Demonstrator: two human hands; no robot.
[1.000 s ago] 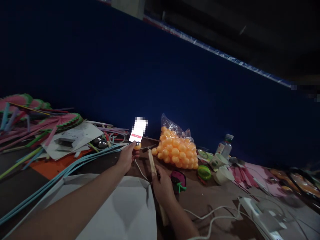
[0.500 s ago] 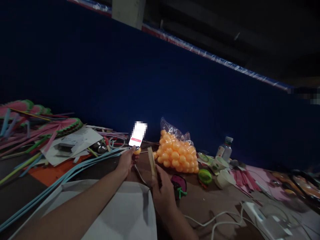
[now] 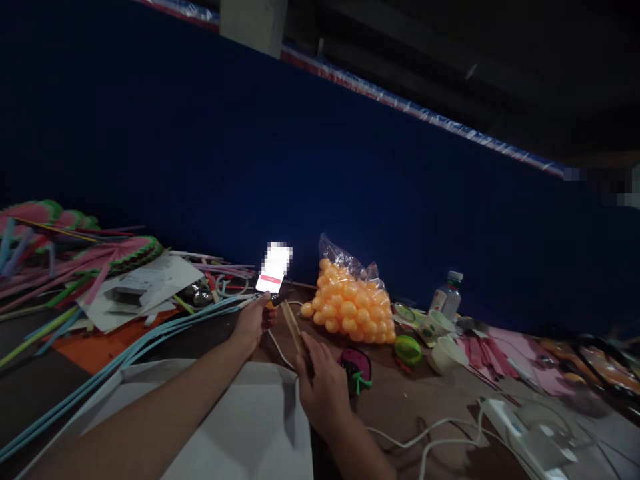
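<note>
In the head view, my left hand (image 3: 254,327) is closed around a small orange ball (image 3: 271,305) with a dark, glossy patch on top. My right hand (image 3: 320,377) grips a flat, pale wooden stick (image 3: 293,325). A dark end of the stick meets the ball, or lies very near it; its exact shape is too small to make out. Just behind the ball stands a phone (image 3: 273,270) with a bright, partly blurred screen. To the right of it sits a clear bag of orange balls (image 3: 355,307), with a single orange ball (image 3: 307,310) at its left side.
Light-blue tubes (image 3: 165,333) and papers (image 3: 145,290) crowd the left. A white sheet (image 3: 240,427) lies before me. On the right are a green striped ball (image 3: 407,350), paper cup (image 3: 445,355), bottle (image 3: 447,297), power strip (image 3: 520,430) and cables. A dark-blue partition (image 3: 320,153) rises behind.
My right hand has tilted the wooden stick leftward, bringing its far end over to the orange ball. My left hand holds the ball in nearly the same place.
</note>
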